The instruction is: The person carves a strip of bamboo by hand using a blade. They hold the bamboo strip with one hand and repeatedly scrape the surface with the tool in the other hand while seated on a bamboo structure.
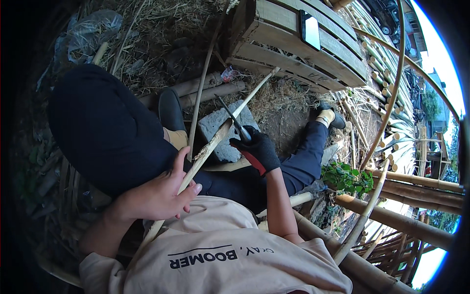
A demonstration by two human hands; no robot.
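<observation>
Both hands (161, 193) grip bamboo strip (215, 142) and knife (234, 120).

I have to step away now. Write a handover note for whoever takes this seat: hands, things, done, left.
Left hand: bare, gripping the bamboo strip low, against the knee.
Right hand: in a black glove, gripping a knife with its blade laid on the strip.
The strip slants up over a grey stone block toward the wooden pallet.
Done: strip looks frayed just below the blade.
Left: the upper length looks unworked.
</observation>
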